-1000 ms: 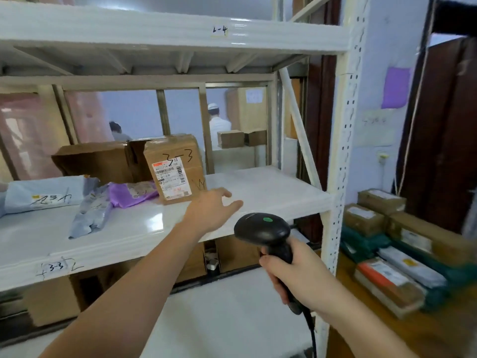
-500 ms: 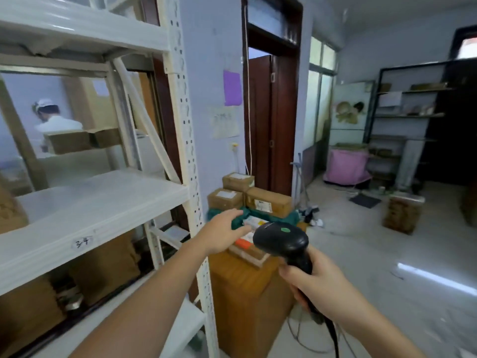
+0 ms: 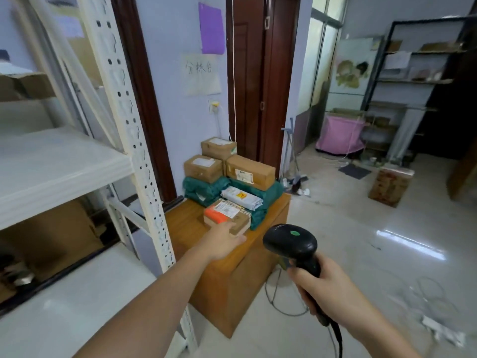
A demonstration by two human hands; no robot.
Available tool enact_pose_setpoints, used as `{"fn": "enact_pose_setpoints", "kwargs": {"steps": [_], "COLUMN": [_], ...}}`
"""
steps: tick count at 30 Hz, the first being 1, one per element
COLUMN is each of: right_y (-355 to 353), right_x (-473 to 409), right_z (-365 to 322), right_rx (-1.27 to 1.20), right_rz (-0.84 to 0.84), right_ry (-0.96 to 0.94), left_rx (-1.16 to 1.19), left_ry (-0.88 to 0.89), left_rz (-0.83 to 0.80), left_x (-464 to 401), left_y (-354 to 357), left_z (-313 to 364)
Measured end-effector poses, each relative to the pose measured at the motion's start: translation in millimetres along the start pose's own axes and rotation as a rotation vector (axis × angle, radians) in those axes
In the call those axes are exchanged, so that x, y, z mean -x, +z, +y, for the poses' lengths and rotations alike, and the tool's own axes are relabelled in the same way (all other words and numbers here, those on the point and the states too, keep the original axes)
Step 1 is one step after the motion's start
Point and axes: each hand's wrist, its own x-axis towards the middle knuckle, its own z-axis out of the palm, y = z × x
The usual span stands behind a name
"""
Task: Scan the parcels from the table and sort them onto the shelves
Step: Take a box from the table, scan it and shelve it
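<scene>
- Since the earlier frame, left hand point(image 3: 224, 241) has advanced from mid-air to the orange-and-brown flat cardboard parcel point(image 3: 227, 215), fingers extended at its near edge.
- Parcel lies on the wooden table point(image 3: 185, 223), foremost in the pile, long axis roughly left-right; left hand nearer.
- Right hand point(image 3: 326, 288) grips the black handheld scanner point(image 3: 291, 246), right of the parcel.

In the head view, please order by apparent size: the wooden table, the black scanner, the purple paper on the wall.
1. wooden table
2. black scanner, though it is nearest the camera, so it looks inflated
3. purple paper, farther away; its rank against the scanner is unsure
</scene>
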Motion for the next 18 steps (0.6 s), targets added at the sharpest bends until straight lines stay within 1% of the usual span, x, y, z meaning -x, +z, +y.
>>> {"fn": "enact_pose_setpoints", "kwargs": {"steps": [4, 10, 15, 18], "right_y": [6, 11, 9, 6], "right_x": [-62, -152, -220, -267], "right_z": [15, 29, 37, 44], "right_rx": [0.063, 0.045, 0.035, 0.044], "right_rz": [-0.058, -0.145, -0.173, -0.205], "right_ry": [0.043, 0.150, 0.163, 0.172], "left_rx": [-0.024, 0.004, -0.074, -0.022], "left_ry": [-0.045, -0.120, -0.160, -0.216], "left_rz": [-0.020, -0.055, -0.122, -0.136], "left_x": [-49, -126, -189, -226], "left_y": [10, 10, 13, 21], "left_z": [-25, -53, -62, -69]}}
